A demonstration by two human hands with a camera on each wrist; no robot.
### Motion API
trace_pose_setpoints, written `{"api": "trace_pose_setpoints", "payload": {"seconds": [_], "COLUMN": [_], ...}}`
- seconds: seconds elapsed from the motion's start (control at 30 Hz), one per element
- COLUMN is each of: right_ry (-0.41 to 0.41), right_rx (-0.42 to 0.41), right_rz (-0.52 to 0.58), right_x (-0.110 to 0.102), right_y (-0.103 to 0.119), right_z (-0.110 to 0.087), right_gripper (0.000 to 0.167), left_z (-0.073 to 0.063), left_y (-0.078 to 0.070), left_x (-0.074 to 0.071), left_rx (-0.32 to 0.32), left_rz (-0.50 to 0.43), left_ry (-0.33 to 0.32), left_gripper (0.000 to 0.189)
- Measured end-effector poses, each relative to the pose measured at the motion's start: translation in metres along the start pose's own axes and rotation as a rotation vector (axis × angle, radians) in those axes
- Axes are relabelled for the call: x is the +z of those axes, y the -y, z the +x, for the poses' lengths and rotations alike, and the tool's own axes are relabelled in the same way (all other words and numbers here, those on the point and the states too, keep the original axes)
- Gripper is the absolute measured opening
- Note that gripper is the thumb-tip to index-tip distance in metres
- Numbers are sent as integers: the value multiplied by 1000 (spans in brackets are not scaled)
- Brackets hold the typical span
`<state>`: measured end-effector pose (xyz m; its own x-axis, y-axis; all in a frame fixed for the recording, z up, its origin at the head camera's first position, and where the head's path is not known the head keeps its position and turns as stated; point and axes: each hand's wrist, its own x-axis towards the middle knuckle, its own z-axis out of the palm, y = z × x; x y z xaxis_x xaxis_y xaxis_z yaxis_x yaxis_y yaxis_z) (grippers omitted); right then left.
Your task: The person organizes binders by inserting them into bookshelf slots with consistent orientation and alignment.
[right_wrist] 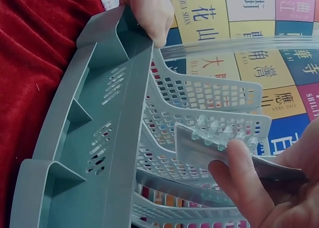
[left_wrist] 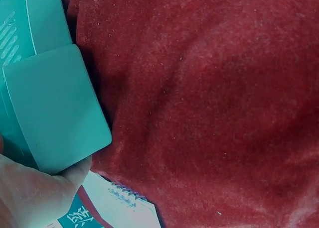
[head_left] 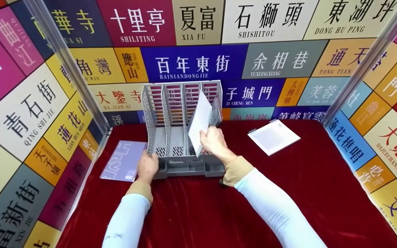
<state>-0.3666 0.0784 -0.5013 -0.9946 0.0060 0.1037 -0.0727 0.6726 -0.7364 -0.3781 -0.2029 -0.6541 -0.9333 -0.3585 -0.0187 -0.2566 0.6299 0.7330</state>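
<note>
A grey file rack (head_left: 171,137) with several upright slots stands on the red cloth. My left hand (head_left: 148,164) grips its front left corner; the right wrist view shows those fingers (right_wrist: 149,14) curled over the rack's rim (right_wrist: 107,88). My right hand (head_left: 208,138) pinches the lower edge of a white spiral notebook (head_left: 200,117), which is tilted over the rack's rightmost slot. In the right wrist view my thumb (right_wrist: 244,183) presses on that notebook (right_wrist: 199,146) beside its clear spiral. The left wrist view shows the rack's corner (left_wrist: 55,108) against my hand (left_wrist: 35,198).
A purple notebook (head_left: 122,161) lies flat left of the rack, its spiral edge (left_wrist: 124,195) in the left wrist view. Another white spiral notebook (head_left: 273,136) lies on the cloth to the right. Sign-covered walls (head_left: 29,103) close in on three sides.
</note>
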Motion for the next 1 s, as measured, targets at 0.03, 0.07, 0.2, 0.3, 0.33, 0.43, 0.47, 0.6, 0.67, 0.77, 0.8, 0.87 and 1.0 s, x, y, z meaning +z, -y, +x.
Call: {"api": "trace_pose_setpoints", "payload": {"seconds": [0.03,0.07,0.2,0.3,0.33,0.43,0.47,0.6,0.67,0.77,0.8,0.87,1.0], "right_ry": [-7,-16,-25,-6,2,11,16,45,34,17,4,15,-15], "right_rx": [-4,-11,-10,32,48,84,94,123,103,87,72,82,96], "right_rz": [-13,-30,-47,-7,9,30,37,76,83,80,79,106,79], "right_x": [2,4,13,19,21,27,29,39,56,88,99,120,126], "right_y": [1,1,3,4,4,7,8,8,-10,-44,-56,-77,-73], "right_z": [2,4,12,17,19,24,25,33,47,76,85,104,102], "right_gripper": [31,31,29,28,28,28,28,29,30,30,29,32,36], "left_z": [-6,-4,10,4,3,-16,-17,-18,-18,-17,-17,-17,-16], "left_y": [-8,-6,14,7,7,-18,-18,-18,-17,-16,-15,-16,-16], "left_x": [-6,-5,8,4,4,-11,-11,-10,-9,-9,-9,-9,-10], "left_rx": [-9,-10,36,28,29,-15,-16,-14,-11,-2,-1,0,-13], "left_rz": [-7,-14,-19,-27,-24,-13,-10,-6,-10,-3,-2,0,7], "left_ry": [18,21,1,6,-1,4,1,0,-3,-9,-11,-11,1], "left_gripper": [63,63,65,64,63,60,59,59,59,60,60,60,61]}}
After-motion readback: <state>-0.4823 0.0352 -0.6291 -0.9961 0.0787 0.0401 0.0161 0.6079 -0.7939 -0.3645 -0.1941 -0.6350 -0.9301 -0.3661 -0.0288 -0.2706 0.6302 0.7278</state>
